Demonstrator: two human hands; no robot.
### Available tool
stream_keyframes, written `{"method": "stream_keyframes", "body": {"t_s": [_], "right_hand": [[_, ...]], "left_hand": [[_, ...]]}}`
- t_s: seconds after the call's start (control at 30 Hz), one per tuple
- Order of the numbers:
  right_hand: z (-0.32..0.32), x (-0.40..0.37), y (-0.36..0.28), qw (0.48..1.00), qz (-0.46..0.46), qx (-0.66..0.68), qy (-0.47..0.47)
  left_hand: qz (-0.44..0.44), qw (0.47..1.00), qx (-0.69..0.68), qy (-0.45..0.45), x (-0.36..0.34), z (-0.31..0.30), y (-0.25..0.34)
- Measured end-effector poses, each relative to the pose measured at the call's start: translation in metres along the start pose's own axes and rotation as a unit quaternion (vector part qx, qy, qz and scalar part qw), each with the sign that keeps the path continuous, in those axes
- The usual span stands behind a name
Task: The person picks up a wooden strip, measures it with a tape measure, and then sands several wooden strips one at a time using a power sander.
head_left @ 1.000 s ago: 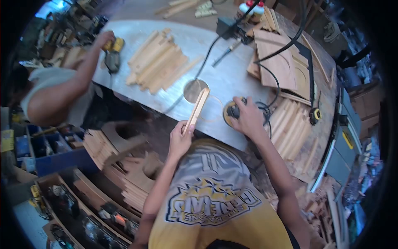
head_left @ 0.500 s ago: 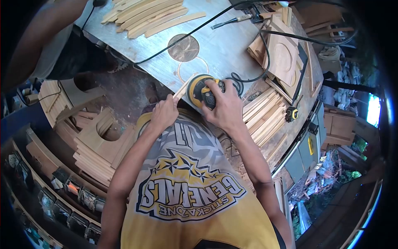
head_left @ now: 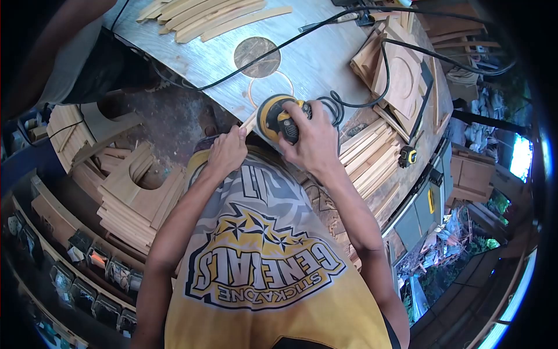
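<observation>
My right hand [head_left: 311, 136] is wrapped round a yellow and black power sander [head_left: 278, 120] at the near edge of the grey tabletop [head_left: 203, 64]. A thin wooden strip [head_left: 250, 124] is pinched in my left hand [head_left: 228, 150], and its far end reaches the sander's left side. How much of the strip lies under the sander is hidden. Beyond the sander, a thin ring [head_left: 271, 74] and a round wooden inset [head_left: 257, 57] show in the tabletop. The sander's black cable [head_left: 360, 105] runs off to the right.
Curved wooden strips [head_left: 212, 17] lie at the table's far side. More strips [head_left: 369, 154], a tape measure [head_left: 407, 156] and wooden panels [head_left: 401, 81] are on the right. Cut boards [head_left: 131, 200] are stacked at the left. Another person's arm [head_left: 55, 43] shows at upper left.
The sander and my right hand have shifted slightly left. My left hand has moved a little left and down with the strip. The cable's loop hangs differently, and the whole view has shifted slightly.
</observation>
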State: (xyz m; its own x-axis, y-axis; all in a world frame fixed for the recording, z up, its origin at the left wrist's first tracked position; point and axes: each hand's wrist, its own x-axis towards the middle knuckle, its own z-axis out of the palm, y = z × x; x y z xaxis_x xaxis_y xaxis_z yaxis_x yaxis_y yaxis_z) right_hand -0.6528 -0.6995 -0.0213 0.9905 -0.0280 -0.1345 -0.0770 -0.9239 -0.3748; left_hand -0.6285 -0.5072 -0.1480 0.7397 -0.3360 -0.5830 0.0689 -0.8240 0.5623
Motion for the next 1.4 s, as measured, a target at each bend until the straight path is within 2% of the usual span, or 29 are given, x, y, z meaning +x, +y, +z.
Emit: {"method": "stream_keyframes", "body": {"t_s": [0.13, 0.2, 0.3, 0.33, 0.43, 0.7, 0.87, 1.03, 1.17, 1.27, 1.37, 1.4], "right_hand": [[0.000, 0.001, 0.003, 1.000, 0.018, 0.005, -0.017], [0.002, 0.010, 0.023, 0.998, 0.031, 0.012, 0.044], [-0.010, 0.026, 0.041, 0.995, 0.031, -0.027, 0.086], [-0.015, 0.027, 0.041, 0.993, 0.040, -0.067, 0.088], [-0.023, 0.024, 0.046, 0.993, 0.062, -0.043, 0.094], [-0.003, 0.012, 0.013, 0.998, 0.031, 0.025, 0.041], [0.003, 0.004, -0.001, 1.000, -0.012, 0.022, 0.006], [0.002, 0.021, 0.014, 0.997, 0.008, 0.024, 0.070], [-0.004, 0.021, 0.012, 0.998, 0.026, 0.010, 0.051], [0.005, 0.012, -0.002, 0.999, -0.009, 0.033, 0.031], [0.008, 0.013, 0.000, 0.997, -0.008, 0.047, 0.054], [0.005, 0.018, 0.003, 0.997, 0.018, 0.042, 0.061]], "left_hand": [[0.003, 1.000, -0.005, -0.004, 0.001, 0.002, -0.003], [0.001, 1.000, 0.000, 0.010, 0.002, 0.003, -0.004], [-0.001, 1.000, -0.009, 0.010, 0.004, 0.003, -0.005], [0.003, 1.000, -0.006, 0.010, 0.005, 0.003, -0.005], [-0.008, 1.000, 0.000, 0.008, 0.005, 0.004, -0.006], [0.008, 1.000, 0.003, 0.009, 0.005, 0.000, -0.002], [0.006, 1.000, 0.008, 0.015, 0.006, 0.001, -0.001], [0.008, 1.000, 0.001, 0.012, 0.009, -0.001, 0.003], [0.002, 1.000, 0.011, 0.008, 0.013, 0.000, 0.002], [0.001, 1.000, 0.014, 0.018, 0.016, -0.001, 0.002], [0.010, 0.999, 0.017, 0.036, 0.008, -0.001, 0.000], [0.019, 0.999, 0.015, 0.046, 0.006, -0.003, -0.001]]}}
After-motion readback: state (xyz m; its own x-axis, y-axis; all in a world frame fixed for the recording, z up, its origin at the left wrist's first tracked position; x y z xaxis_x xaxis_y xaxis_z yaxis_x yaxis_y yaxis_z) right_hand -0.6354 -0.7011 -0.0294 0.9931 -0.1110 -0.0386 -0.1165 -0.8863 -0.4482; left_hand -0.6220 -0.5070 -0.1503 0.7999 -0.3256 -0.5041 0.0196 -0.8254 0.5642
